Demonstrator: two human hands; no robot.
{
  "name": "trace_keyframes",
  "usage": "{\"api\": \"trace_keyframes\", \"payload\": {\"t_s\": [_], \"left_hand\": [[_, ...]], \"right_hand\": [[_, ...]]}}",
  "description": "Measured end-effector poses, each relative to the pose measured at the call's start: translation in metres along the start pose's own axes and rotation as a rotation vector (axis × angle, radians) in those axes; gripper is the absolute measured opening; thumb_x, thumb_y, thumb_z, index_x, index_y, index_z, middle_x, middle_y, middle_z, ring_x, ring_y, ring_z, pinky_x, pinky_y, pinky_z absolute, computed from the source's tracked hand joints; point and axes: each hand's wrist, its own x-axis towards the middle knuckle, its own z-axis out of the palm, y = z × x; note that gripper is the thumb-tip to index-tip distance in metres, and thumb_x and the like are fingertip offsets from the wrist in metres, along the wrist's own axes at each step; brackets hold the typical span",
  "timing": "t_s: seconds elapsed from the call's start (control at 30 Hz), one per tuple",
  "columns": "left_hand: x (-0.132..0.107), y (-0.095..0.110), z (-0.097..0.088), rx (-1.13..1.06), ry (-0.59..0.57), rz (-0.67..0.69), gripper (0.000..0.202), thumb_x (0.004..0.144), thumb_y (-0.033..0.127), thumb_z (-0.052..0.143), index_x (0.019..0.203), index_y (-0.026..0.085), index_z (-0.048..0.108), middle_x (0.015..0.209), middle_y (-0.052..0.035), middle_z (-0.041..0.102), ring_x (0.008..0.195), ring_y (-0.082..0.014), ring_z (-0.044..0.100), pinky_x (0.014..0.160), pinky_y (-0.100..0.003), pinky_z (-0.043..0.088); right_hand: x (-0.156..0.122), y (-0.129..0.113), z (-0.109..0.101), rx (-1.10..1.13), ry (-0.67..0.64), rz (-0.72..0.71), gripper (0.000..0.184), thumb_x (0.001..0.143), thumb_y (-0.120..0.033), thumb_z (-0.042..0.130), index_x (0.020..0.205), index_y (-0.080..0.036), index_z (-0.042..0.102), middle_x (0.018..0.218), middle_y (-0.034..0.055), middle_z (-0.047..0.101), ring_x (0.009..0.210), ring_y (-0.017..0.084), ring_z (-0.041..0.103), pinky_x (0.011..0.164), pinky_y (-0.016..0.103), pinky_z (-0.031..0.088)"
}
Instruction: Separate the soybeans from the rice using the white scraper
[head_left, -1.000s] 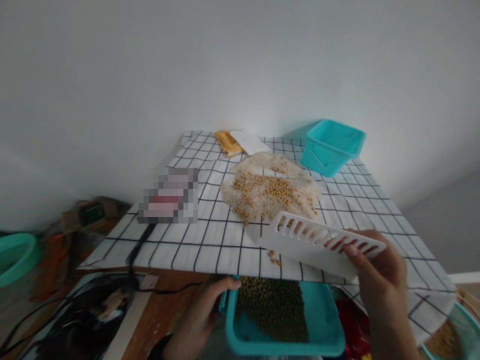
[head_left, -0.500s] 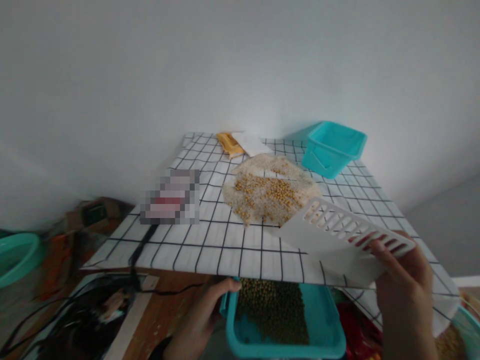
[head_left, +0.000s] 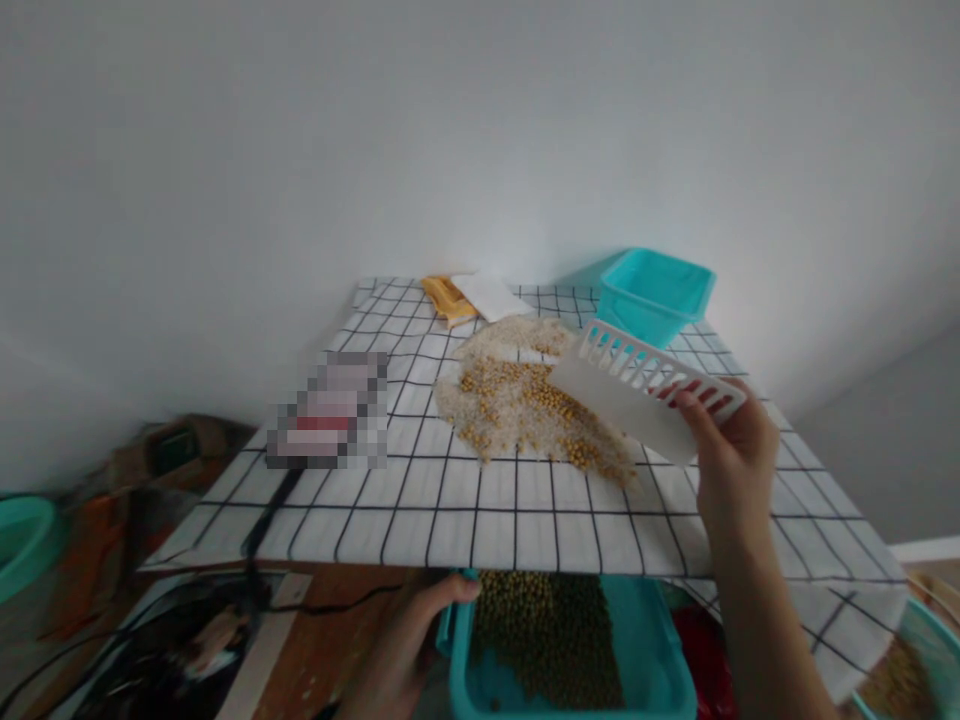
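Here our right hand has its grip closed on one end of the white slotted scoop, fingers curled over its rim. It holds the scoop tilted above the right side of the heap; we cannot tell whether they touch. The scoop is smooth, flat plastic with a row of long slots along its upper edge. We can read no writing anywhere. The heap is pale rice mixed with round yellow beans, spread on the bench's black-and-white checked cloth. Our left hand clasps the rim of a teal tub of beans below the bench's near edge. A teal basket stands at the back.
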Motion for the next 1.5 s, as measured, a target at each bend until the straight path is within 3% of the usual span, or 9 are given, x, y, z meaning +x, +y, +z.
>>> {"api": "trace_keyframes", "payload": {"t_s": [0.17,0.33,0.47,0.6,0.73,0.93,1.13,1.37,1.5], "left_hand": [[-0.006,0.015,0.013,-0.044,0.071,0.082,0.014,0.079,0.032,0.067,0.074,0.027,0.079,0.077,-0.0027,0.077,0.071,-0.0232,0.068,0.072,-0.036,0.058],[-0.003,0.005,0.002,0.030,0.087,0.152,0.015,0.078,0.037,0.069,0.080,0.028,0.081,0.090,-0.0054,0.081,0.083,-0.0263,0.070,0.078,-0.037,0.058],[-0.002,-0.001,0.000,0.055,0.129,0.237,0.012,0.063,0.034,0.079,0.075,0.030,0.080,0.088,-0.0027,0.081,0.085,-0.0279,0.071,0.077,-0.037,0.060],[-0.003,0.010,0.010,0.006,0.128,0.096,0.014,0.073,0.039,0.072,0.065,0.029,0.077,0.075,-0.0024,0.079,0.079,-0.0269,0.072,0.071,-0.035,0.059],[-0.004,0.016,0.011,-0.007,0.086,0.064,0.015,0.078,0.034,0.068,0.078,0.026,0.080,0.079,-0.0017,0.080,0.080,-0.0255,0.071,0.075,-0.036,0.057],[-0.002,0.004,-0.003,0.037,0.100,0.160,0.012,0.072,0.036,0.076,0.078,0.028,0.082,0.090,-0.0008,0.081,0.093,-0.0259,0.070,0.083,-0.035,0.056],[-0.003,0.002,-0.005,0.128,0.060,0.224,0.016,0.078,0.039,0.071,0.083,0.028,0.082,0.086,-0.0037,0.080,0.085,-0.0271,0.072,0.078,-0.037,0.059],[0.001,-0.019,-0.023,0.295,0.042,0.476,0.030,0.069,0.026,0.079,0.098,0.033,0.082,0.109,-0.0043,0.081,0.104,-0.0299,0.070,0.093,-0.037,0.056],[0.002,-0.019,-0.019,0.248,0.075,0.450,0.026,0.067,0.027,0.079,0.092,0.032,0.082,0.104,-0.0032,0.082,0.094,-0.0276,0.071,0.087,-0.036,0.058]], "right_hand": [[-0.008,-0.004,-0.005,-0.018,-0.079,0.029,0.020,0.079,-0.038,0.077,0.082,-0.020,0.068,0.078,0.0020,0.069,0.070,0.017,0.061,0.065,0.031,0.044],[-0.014,-0.007,-0.019,-0.038,-0.086,0.037,0.022,0.074,-0.038,0.080,0.080,-0.020,0.069,0.074,0.0014,0.067,0.066,0.017,0.058,0.060,0.030,0.042],[-0.019,-0.010,-0.028,0.000,-0.037,0.031,0.023,0.072,-0.037,0.082,0.077,-0.020,0.068,0.074,0.0019,0.069,0.067,0.018,0.061,0.063,0.031,0.044],[-0.027,-0.013,-0.037,0.032,0.038,0.067,0.023,0.071,-0.036,0.083,0.080,-0.020,0.068,0.076,0.0017,0.070,0.070,0.019,0.064,0.066,0.032,0.045],[-0.036,-0.012,-0.048,0.019,0.046,0.115,0.022,0.074,-0.034,0.082,0.085,-0.021,0.068,0.078,0.0016,0.070,0.071,0.018,0.063,0.064,0.031,0.045],[-0.049,-0.004,-0.057,0.007,-0.036,0.141,0.019,0.076,-0.034,0.079,0.083,-0.021,0.068,0.076,0.0031,0.070,0.069,0.020,0.064,0.065,0.034,0.046],[-0.056,-0.010,-0.061,0.042,0.014,0.234,0.017,0.076,-0.032,0.080,0.084,-0.021,0.070,0.080,0.0030,0.072,0.074,0.021,0.066,0.067,0.033,0.046],[-0.061,-0.012,-0.069,-0.045,0.010,0.219,0.016,0.078,-0.034,0.078,0.080,-0.019,0.073,0.076,0.0044,0.071,0.069,0.020,0.063,0.063,0.032,0.043],[-0.064,-0.012,-0.072,-0.075,0.003,0.235,0.019,0.077,-0.037,0.079,0.080,-0.019,0.074,0.076,0.0047,0.071,0.071,0.021,0.063,0.063,0.031,0.044]]}}
